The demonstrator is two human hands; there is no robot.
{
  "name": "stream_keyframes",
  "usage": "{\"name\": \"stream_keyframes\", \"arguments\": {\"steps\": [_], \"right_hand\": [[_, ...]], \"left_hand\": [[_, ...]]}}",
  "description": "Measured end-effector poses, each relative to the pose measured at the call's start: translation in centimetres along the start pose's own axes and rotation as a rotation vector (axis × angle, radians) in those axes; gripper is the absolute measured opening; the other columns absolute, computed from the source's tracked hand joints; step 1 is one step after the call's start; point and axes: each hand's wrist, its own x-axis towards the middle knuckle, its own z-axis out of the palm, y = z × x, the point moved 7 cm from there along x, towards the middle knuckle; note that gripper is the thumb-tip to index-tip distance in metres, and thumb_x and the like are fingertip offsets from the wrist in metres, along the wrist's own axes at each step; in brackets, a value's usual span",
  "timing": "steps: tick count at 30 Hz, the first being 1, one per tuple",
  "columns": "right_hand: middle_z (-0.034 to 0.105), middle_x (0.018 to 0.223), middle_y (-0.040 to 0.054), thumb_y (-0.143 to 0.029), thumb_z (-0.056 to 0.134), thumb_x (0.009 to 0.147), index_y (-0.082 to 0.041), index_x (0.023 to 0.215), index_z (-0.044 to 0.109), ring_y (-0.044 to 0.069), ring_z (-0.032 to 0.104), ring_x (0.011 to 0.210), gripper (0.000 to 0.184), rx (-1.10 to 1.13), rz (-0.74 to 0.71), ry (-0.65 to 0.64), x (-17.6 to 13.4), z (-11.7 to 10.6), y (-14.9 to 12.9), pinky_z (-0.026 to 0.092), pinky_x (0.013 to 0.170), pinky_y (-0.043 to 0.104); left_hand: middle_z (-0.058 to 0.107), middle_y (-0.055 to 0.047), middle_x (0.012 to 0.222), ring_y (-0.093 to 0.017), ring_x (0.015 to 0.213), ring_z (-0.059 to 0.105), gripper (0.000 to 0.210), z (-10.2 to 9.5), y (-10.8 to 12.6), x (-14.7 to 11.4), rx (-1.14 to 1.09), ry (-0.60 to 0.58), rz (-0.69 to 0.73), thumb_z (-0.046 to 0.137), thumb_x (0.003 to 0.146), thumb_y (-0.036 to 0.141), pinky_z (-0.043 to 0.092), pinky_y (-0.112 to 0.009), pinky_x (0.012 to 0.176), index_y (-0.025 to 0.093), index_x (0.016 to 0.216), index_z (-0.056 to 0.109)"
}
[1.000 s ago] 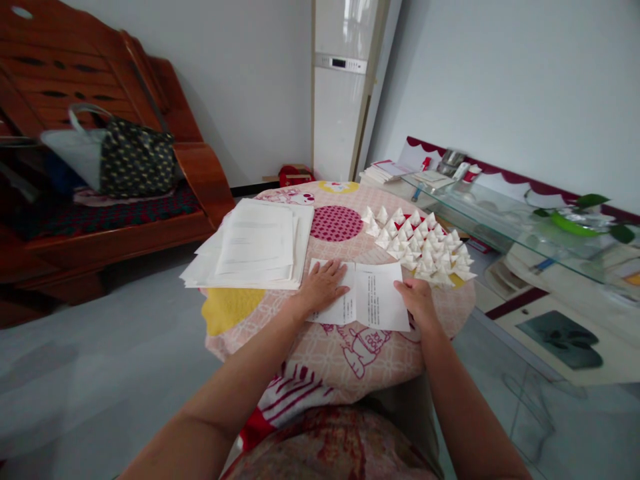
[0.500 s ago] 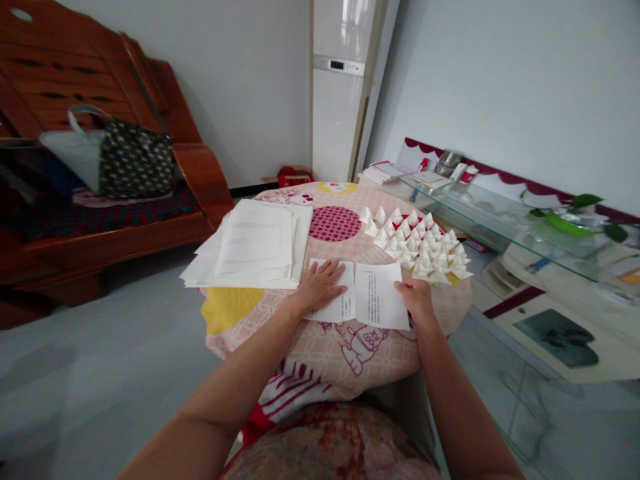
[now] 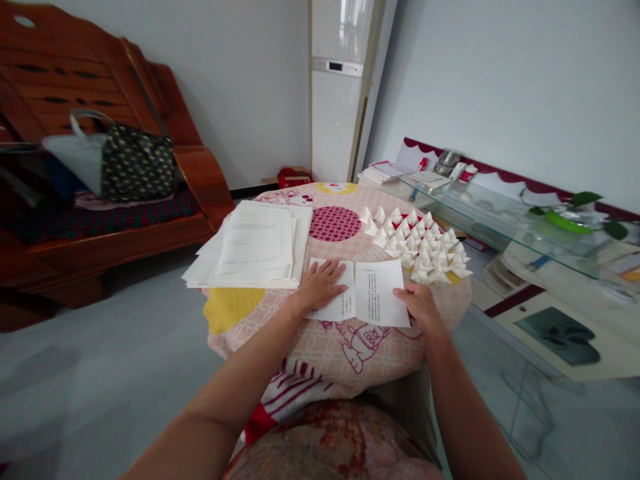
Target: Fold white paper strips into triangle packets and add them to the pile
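Note:
A sheet of white printed paper lies on the round table's pink patterned cloth. A line runs down its middle with a small gap at the top; whether it is a crease or a tear I cannot tell. My left hand rests flat on the left half, fingers stretched out. At the right edge, my right hand pinches the paper, thumb on top and the other fingers partly hidden. Just beyond it stand several rows of small pointed folded-paper pieces. Left of my left hand sits a stack of white paper sheets.
To the right is a glass-topped stand with cups, papers and a green-potted plant. A wooden sofa holding a dotted bag is at the left. A tall white air conditioner stands behind the table.
My right hand has shifted slightly at the paper's right edge, its thumb still on the sheet. The right half's lower edge sits a little higher. My left hand has stayed in place.

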Motion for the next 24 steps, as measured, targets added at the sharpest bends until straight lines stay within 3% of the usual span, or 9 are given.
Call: {"name": "stream_keyframes", "arguments": {"steps": [9,15,24], "right_hand": [[0.057,0.050,-0.0011,-0.050,0.072,0.064,-0.018,0.057,0.065,0.015,0.049,0.052,0.033,0.104,0.050,-0.011,-0.3,-0.1,0.4,0.032,0.048,0.027],[0.078,0.075,0.0079,-0.039,0.081,0.055,-0.017,0.080,0.078,0.027,0.071,0.067,0.034,0.294,0.032,-0.110,-0.7,0.7,1.0,0.052,0.058,0.034],[0.079,0.071,0.0079,-0.038,0.083,0.049,-0.018,0.076,0.077,0.028,0.072,0.064,0.034,0.394,0.104,-0.065,-0.4,0.3,2.5,0.055,0.058,0.037]], "left_hand": [[0.025,-0.013,0.173,-0.031,0.160,0.023,0.066,-0.1,0.0,0.0,-0.006,-0.005,0.003,0.032,0.107,0.050,0.018,-0.057,0.129,0.017,0.165,0.028],[0.025,-0.014,0.172,-0.031,0.160,0.024,0.066,0.0,0.0,0.2,0.004,0.000,0.001,0.032,0.107,0.050,0.019,-0.058,0.129,0.017,0.164,0.030],[0.031,-0.013,0.171,-0.031,0.158,0.029,0.063,-0.3,0.0,0.2,0.018,0.040,0.009,0.032,0.107,0.050,0.023,-0.058,0.128,0.021,0.163,0.033]]}}
